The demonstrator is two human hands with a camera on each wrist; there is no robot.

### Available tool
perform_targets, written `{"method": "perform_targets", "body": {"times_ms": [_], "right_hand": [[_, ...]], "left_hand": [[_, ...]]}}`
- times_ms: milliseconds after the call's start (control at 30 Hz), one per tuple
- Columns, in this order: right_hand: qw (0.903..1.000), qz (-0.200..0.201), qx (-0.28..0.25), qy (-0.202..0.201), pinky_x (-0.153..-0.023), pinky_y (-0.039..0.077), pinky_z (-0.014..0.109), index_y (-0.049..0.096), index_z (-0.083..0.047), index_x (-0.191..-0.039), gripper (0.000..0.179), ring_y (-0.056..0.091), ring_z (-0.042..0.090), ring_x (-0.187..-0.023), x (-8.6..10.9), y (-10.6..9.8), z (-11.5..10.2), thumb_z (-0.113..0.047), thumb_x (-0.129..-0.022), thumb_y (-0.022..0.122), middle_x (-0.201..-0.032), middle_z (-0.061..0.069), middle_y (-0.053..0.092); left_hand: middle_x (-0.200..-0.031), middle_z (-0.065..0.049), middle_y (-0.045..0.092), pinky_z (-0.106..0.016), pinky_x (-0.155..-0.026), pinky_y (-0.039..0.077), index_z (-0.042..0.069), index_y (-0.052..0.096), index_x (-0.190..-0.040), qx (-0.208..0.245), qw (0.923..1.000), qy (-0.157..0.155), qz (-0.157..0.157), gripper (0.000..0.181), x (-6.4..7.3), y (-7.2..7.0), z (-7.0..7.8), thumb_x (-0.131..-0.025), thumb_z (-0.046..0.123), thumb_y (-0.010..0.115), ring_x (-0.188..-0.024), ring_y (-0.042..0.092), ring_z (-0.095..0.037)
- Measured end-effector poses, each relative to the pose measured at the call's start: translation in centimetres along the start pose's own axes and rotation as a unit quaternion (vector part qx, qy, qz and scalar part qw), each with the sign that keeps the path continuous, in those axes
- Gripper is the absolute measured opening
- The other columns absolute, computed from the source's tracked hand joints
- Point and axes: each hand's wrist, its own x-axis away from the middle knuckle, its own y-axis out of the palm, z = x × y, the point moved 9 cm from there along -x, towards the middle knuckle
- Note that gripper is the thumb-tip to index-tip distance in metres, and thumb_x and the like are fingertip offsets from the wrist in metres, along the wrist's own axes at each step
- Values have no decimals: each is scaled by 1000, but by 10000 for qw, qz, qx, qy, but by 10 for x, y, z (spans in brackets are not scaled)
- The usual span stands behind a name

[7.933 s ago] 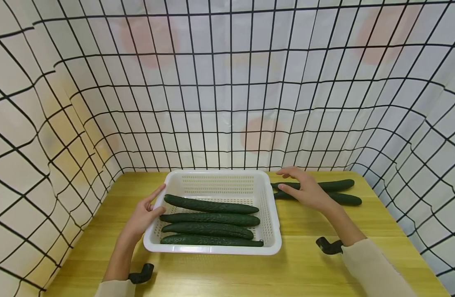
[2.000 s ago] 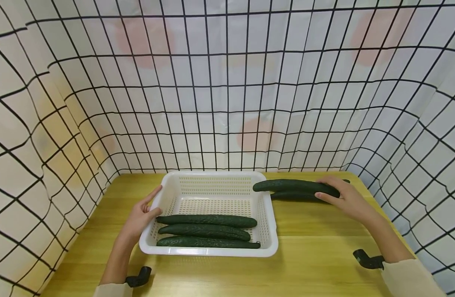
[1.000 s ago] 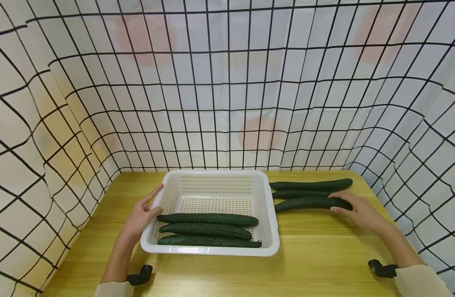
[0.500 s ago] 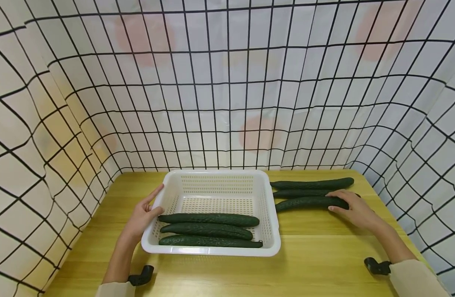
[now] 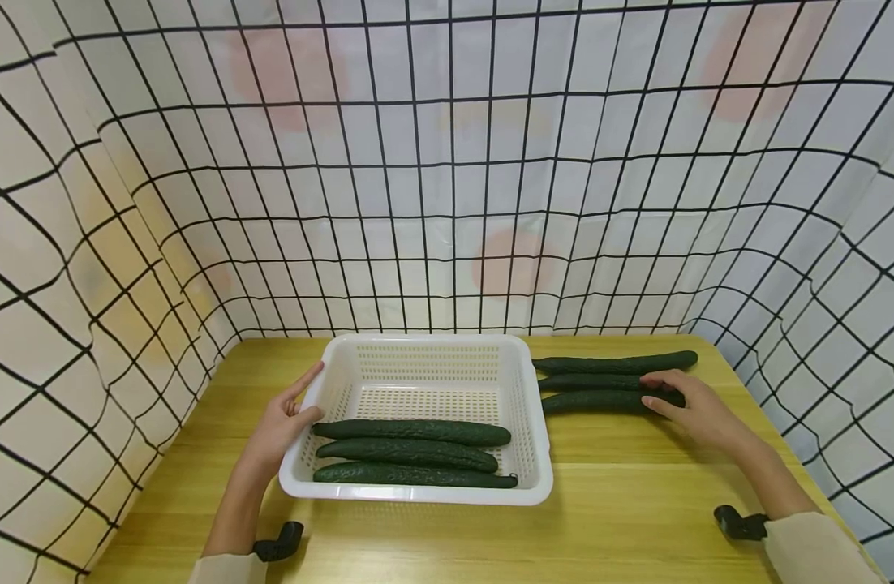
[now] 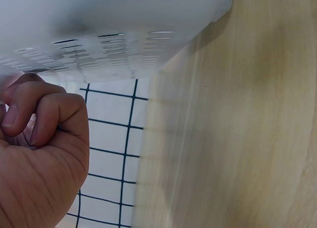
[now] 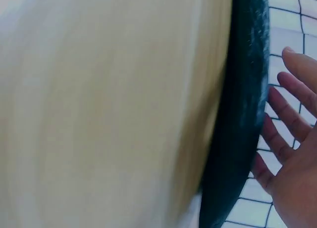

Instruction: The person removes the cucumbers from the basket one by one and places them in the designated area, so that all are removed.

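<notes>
My left hand (image 5: 277, 426) grips the left rim of a white plastic basket (image 5: 418, 492), thumb over the edge. In the left wrist view its other fingers (image 6: 54, 107) curl below the slotted wall. Three dark green cucumbers (image 5: 410, 431) lie side by side in the basket's front half. Right of the basket, three more lie on the table in a row: a far cucumber (image 5: 615, 363), a middle cucumber (image 5: 589, 383) and a near cucumber (image 5: 593, 401). My right hand (image 5: 698, 408) hovers at the near one's right end, fingers loose and spread in the right wrist view.
The wooden table (image 5: 622, 519) runs under everything. A white sheet with black wire grid (image 5: 454, 195) encloses its back and sides, close behind the basket and the cucumbers. A black wrist camera (image 5: 279, 542) is strapped to each wrist.
My right hand has carried the rearmost cucumber out of the basket to the table, laid it in front of the other two and let go. My left hand has stayed on the rim.
</notes>
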Motion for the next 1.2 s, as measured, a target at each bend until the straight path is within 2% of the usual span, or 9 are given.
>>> {"method": "perform_targets", "body": {"times_ms": [167,433,600,933,1067,1200], "right_hand": [[10000,68,-42,-46,-99,43,65,59,-6,-140,47,53,44,-125,-6,-4,-17,-35,-102,63,-138,20,58],[9992,73,-270,-273,-103,42,66,55,-9,-145,50,52,41,-130,-22,-4,-58,-35,-103,62,-143,16,57],[9984,94,-338,-447,-105,42,66,56,-9,-145,50,54,40,-129,-34,-1,-83,-36,-103,62,-143,16,57],[9932,42,-741,-894,-107,46,61,59,-9,-142,47,58,34,-126,-52,26,-140,-32,-101,66,-141,11,61],[9890,12,-911,-1165,-105,48,62,60,-8,-141,46,59,35,-125,-58,36,-167,-27,-100,68,-140,11,61],[9853,-66,-1014,-1370,-105,48,61,60,-12,-142,46,58,32,-127,-62,43,-191,-29,-100,68,-141,8,61]], "left_hand": [[-52,2,49,-37,-58,60,33,32,-163,-36,10000,-16,21,78,-1,1,0,-96,4,59,-53,61,-15],[-54,1,49,-37,-60,60,32,32,-163,-103,9999,20,20,78,-4,2,1,-96,3,58,-55,63,-16],[-53,2,48,-36,-58,60,33,32,-163,-67,10000,-28,16,78,-5,3,0,-95,3,59,-52,59,-14],[-52,3,46,-37,-58,60,33,32,-163,-38,10000,-5,13,78,-3,0,-1,-96,4,60,-52,61,-15],[-55,0,49,-39,-61,62,33,30,-163,-85,10000,15,-37,78,-1,0,-2,-97,6,60,-59,67,-18],[-58,-3,50,-41,-64,63,33,30,-163,-122,9999,39,12,77,0,-2,-2,-97,6,59,-67,71,-22]]}}
